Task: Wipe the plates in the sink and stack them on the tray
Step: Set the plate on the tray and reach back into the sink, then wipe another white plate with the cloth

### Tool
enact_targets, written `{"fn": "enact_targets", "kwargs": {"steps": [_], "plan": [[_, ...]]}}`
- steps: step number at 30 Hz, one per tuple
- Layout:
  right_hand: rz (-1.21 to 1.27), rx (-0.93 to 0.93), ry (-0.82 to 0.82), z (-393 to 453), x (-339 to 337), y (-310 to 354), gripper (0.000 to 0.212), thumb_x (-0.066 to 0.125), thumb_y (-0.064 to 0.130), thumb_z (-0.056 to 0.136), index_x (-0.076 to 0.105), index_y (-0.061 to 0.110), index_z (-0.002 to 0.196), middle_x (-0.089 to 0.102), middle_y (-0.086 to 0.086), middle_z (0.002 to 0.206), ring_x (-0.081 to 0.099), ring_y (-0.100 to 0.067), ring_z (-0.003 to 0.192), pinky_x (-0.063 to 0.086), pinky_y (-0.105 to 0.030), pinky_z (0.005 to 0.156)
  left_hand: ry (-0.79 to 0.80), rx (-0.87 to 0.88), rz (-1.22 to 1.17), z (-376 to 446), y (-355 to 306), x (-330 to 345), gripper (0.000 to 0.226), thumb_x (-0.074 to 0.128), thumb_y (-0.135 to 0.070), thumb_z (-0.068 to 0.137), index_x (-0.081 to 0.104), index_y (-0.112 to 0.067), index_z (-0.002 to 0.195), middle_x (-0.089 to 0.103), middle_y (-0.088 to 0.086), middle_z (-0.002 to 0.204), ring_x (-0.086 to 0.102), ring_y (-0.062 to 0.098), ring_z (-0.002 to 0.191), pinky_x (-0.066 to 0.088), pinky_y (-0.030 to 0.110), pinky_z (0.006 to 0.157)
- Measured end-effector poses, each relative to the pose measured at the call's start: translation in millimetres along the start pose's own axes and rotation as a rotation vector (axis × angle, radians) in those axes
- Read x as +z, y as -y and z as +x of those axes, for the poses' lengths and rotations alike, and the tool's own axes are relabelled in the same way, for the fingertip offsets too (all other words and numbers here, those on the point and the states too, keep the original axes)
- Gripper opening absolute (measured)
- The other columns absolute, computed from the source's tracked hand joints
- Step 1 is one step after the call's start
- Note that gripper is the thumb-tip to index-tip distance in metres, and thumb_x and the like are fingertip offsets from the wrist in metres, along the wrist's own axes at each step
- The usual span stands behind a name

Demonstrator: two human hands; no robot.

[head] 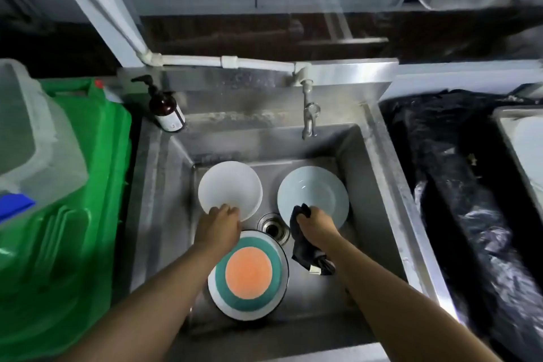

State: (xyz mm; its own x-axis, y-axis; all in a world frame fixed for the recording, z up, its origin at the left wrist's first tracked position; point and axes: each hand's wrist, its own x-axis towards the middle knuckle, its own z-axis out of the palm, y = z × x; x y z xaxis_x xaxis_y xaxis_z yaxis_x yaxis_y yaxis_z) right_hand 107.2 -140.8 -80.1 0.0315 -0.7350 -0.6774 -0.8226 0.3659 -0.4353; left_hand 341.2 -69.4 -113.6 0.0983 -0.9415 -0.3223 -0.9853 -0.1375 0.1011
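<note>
1. In the sink [367,173], three plates lie flat on the steel floor: a white plate [230,185] at back left, a pale blue plate [313,194] at back right, and an orange-and-teal plate [249,273] nearest the person.

2. The left hand [219,225] reaches for the near rim of the white plate, fingers curled over the edge. The grip looks closed on that rim, though the fingertips are hard to read. A rim-only hold on a plate that may be wet is risky here: lift it fast and it could slide out and clatter onto the orange-and-teal plate just beneath the wrist.

3. The right hand [314,222] is clamped around a dark cloth [302,244], which it presses on the near edge of the pale blue plate. The loose tail of the cloth dangles towards the drain [273,226]. It could snag there or drag across the sink floor and pick up grime.

4. Both plates sit close to the drain, and the left forearm crosses over the orange-and-teal plate, so a careless pull-back might knock it.

5. The tap [308,117] hangs above the back wall, and a plate raised high could clip it.

6. Far right, the tray [505,138] sits beyond a bin lined with black plastic [455,185], so each carry crosses that gap, and a slip there could drop a plate into the bin.
</note>
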Motion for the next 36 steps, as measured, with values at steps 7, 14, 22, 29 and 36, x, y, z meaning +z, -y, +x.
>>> {"fn": "enact_targets", "kwargs": {"steps": [7,14,22,29,36], "plan": [[-0.013,0.042,0.116,59.1,78.3,-2.3,0.034,0.062,0.038,0.087,0.058,0.012,0.108,0.062,-0.004,0.095,0.057,-0.025,0.089,0.042,-0.031,0.07,-0.016,-0.389,-0.367,32.4,43.2,83.9,0.018,0.056,-0.021,0.096,0.059,-0.007,0.106,0.061,0.018,0.113,0.061,0.041,0.105,0.055,0.047,0.079],[-0.005,-0.018,0.144,96.5,96.5,14.8,0.023,0.05,0.037,0.088,0.061,0.025,0.103,0.058,-0.013,0.109,0.059,-0.03,0.091,0.049,-0.032,0.077,-0.135,-0.879,-0.834,82.6,46.0,112.1,0.064,0.073,-0.024,0.093,0.043,0.002,0.143,0.047,0.026,0.144,0.054,0.043,0.127,0.047,0.046,0.102],[-0.158,-0.15,0.045,107.0,87.8,7.2,0.034,0.043,0.039,0.1,0.064,0.015,0.115,0.055,-0.014,0.111,0.049,-0.027,0.084,0.038,-0.029,0.075,-0.165,-1.142,-0.965,100.6,60.9,120.7,0.043,0.077,-0.018,0.084,0.066,0.003,0.12,0.069,0.023,0.123,0.066,0.041,0.113,0.057,0.047,0.093],[-0.118,-0.188,-0.014,100.6,77.0,-2.6,0.034,0.051,0.021,0.095,0.061,0.021,0.128,0.061,-0.008,0.119,0.057,-0.03,0.107,0.042,-0.029,0.082,-0.328,-1.179,-1.324,94.0,41.7,105.0,0.032,0.061,-0.005,0.09,0.058,-0.011,0.121,0.064,0.016,0.124,0.064,0.039,0.108,0.058,0.047,0.087],[-0.143,-0.305,-0.111,66.9,44.8,11.8,0.034,0.053,0.019,0.092,0.065,0.024,0.123,0.062,-0.005,0.121,0.05,-0.032,0.116,0.046,-0.04,0.096,-0.349,-1.043,-1.637,62.8,16.2,60.3,0.029,0.05,-0.004,0.095,0.045,-0.018,0.121,0.054,0.011,0.124,0.059,0.034,0.103,0.058,0.057,0.087]]}}
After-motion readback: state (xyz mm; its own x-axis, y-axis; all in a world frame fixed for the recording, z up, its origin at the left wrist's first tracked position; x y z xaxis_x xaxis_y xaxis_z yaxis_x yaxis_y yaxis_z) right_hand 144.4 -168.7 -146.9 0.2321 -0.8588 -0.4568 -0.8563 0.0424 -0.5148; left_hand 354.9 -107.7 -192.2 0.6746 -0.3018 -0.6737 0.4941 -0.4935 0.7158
